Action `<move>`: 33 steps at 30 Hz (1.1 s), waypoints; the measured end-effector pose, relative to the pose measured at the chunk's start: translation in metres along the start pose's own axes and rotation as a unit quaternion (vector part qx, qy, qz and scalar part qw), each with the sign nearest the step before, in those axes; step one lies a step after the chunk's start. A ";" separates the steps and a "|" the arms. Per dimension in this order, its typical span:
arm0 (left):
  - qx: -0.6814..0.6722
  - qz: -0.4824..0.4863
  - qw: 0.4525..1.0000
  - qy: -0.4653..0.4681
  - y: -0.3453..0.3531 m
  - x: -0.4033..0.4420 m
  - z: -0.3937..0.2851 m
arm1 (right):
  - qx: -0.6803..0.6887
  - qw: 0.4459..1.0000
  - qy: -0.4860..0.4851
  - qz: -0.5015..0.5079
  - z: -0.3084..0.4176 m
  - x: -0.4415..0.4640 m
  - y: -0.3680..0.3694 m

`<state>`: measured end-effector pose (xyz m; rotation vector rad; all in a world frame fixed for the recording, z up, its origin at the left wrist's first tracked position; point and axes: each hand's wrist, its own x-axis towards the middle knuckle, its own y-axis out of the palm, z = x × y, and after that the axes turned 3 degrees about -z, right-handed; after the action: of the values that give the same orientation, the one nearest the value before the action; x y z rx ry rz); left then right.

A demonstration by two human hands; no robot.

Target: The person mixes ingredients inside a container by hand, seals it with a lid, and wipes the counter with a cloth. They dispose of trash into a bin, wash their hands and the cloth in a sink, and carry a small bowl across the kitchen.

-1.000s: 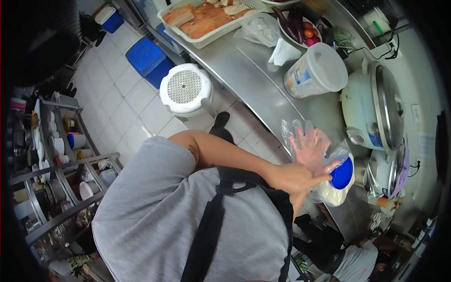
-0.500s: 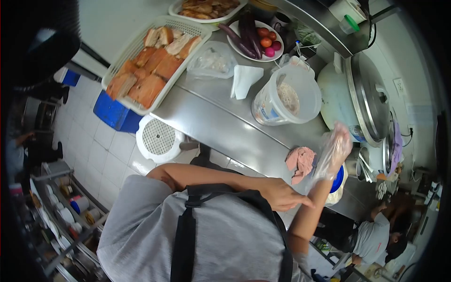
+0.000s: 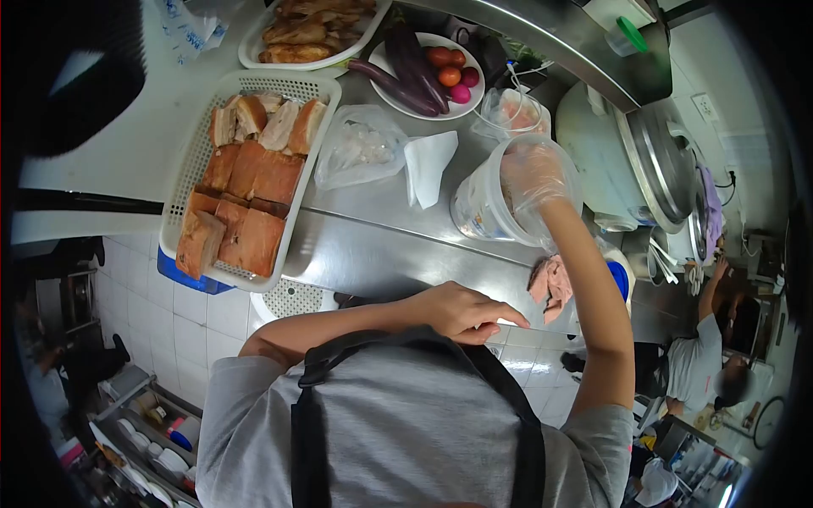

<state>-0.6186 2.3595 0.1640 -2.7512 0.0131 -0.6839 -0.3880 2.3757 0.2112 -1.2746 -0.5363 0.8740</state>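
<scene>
Right hand point(image 3: 535, 172) inserted in plastic tub point(image 3: 476, 201); tub on steel counter point(image 3: 364, 252), 2 o'clock from view centre.
Right hand: gloved, blurred; finger closure cannot be determined. Left hand point(image 3: 461, 310): bare, 7 o'clock from tub, index finger extended, others loosely curled. Pink cloth point(image 3: 555, 288): 5 o'clock from tub. Meat basket point(image 3: 306, 188): 9 o'clock.

The bucket point(image 3: 476, 205) is cloudy white with some bluish print, the glove point(image 3: 539, 178) colourless and see-through. Pink for the rag point(image 3: 552, 288), strong blue for the lid point(image 3: 619, 278). The plate point(image 3: 467, 109) is white, the eggplants point(image 3: 417, 68) deep purple, the tomatoes point(image 3: 449, 76) orange-red — and one round vegetable point(image 3: 460, 93) bright magenta. Orange-brown meat point(image 3: 269, 173); cream basket point(image 3: 190, 165), patterned with small holes. The shirt point(image 3: 415, 423) is plain grey — its straps point(image 3: 312, 440) black.
</scene>
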 end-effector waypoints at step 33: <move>-0.073 -0.412 0.869 -0.262 -0.014 0.041 0.034 | -0.295 0.889 -0.253 0.241 -0.019 -0.022 -0.012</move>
<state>-0.5673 2.3793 0.1584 -2.9219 -1.3304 -0.0591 -0.3832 2.3463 0.2210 -1.7828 -0.9723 1.5636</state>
